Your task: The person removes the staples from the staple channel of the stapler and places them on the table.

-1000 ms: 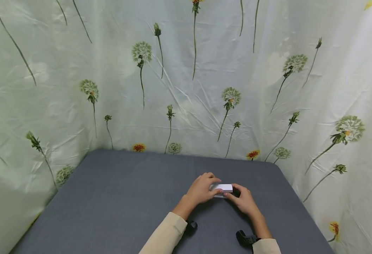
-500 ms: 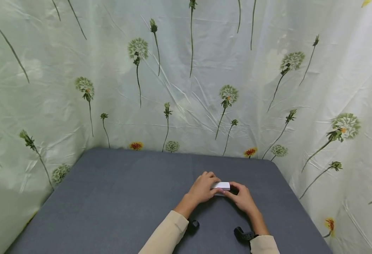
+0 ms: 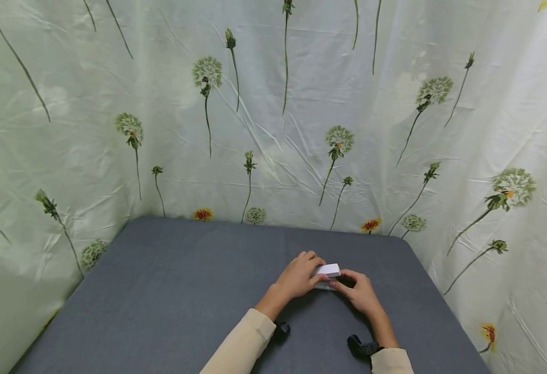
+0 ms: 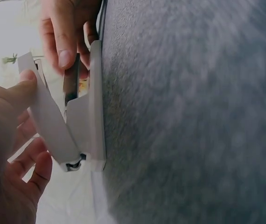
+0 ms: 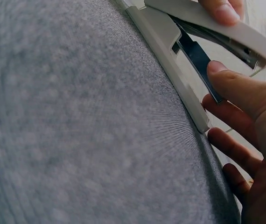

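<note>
A white stapler (image 3: 328,270) stands on the grey table between both hands, its upper arm lifted away from the base. My left hand (image 3: 298,275) grips that upper arm, with the thumb along one side in the left wrist view. In the right wrist view, the dark magazine rail (image 5: 198,58) juts out between the raised arm (image 5: 245,39) and the base (image 5: 168,70). My right hand (image 3: 359,295) pinches the rail's free end between thumb and fingers. The flat base rests against the tabletop. The stapler's hinge (image 4: 74,164) shows at the lower end in the left wrist view.
The grey cloth-covered table (image 3: 171,291) spreads out around the hands. A pale curtain (image 3: 273,130) printed with dandelions hangs behind and at both sides. Dark straps with curved black pieces (image 3: 361,347) are on the wrists.
The stapler's upper arm has tilted a little, with its right end rising. Both hands stay around the stapler, and the head view has shifted slightly.
</note>
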Motion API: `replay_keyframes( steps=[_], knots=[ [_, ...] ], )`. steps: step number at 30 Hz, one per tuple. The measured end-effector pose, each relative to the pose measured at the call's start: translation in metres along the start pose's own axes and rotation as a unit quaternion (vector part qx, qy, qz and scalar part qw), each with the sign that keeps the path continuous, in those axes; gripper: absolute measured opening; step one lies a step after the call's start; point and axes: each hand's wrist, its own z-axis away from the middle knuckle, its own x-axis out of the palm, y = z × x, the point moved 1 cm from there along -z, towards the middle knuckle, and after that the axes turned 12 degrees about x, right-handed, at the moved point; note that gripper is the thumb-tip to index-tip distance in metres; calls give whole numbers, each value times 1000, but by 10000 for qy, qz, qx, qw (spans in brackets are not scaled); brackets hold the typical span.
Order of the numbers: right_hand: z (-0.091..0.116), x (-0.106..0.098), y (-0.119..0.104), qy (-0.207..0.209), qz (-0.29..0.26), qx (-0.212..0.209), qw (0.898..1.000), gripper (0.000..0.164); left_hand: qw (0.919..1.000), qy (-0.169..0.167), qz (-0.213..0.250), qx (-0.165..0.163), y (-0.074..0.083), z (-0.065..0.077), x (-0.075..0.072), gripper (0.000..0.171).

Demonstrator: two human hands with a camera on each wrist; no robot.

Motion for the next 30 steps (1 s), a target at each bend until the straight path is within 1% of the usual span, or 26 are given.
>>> replay_keyframes(
  steps=[4, 8, 11, 13, 16, 20, 24, 28, 30],
  knots=[
    [1, 1, 1, 63, 0, -102, 9999, 25, 10000, 64, 21, -8, -2, 2, -5, 37],
    [0, 3, 2, 55, 2, -53, 10000, 26, 10000, 67, 16, -47, -6, 6, -10, 38],
    [1, 3, 3, 20, -3, -50, 10000, 25, 9998, 69, 109, -133, -9, 9, -16, 39],
    [1, 3, 3, -9, 27, -107, 9999, 24, 9995, 75, 238, -216, -12, 11, -20, 38],
    [1, 1, 2, 2, 15, -170, 9999, 23, 9979, 112, 556, -320, -15, 14, -28, 35],
    [0, -3, 2, 57, 7, -198, 9998, 21, 9951, 165, 900, -385, -19, 17, -37, 33],
    [1, -5, 2, 60, 92, -173, 9998, 20, 9939, 123, 1027, -378, -26, 23, -43, 30],
    [2, -3, 3, 45, 179, -126, 9998, 20, 9920, -36, 1195, -404, -34, 33, -48, 28],
    [2, -2, 3, 36, 179, -111, 9998, 20, 9915, -58, 1242, -394, -39, 37, -50, 27]
  ],
)
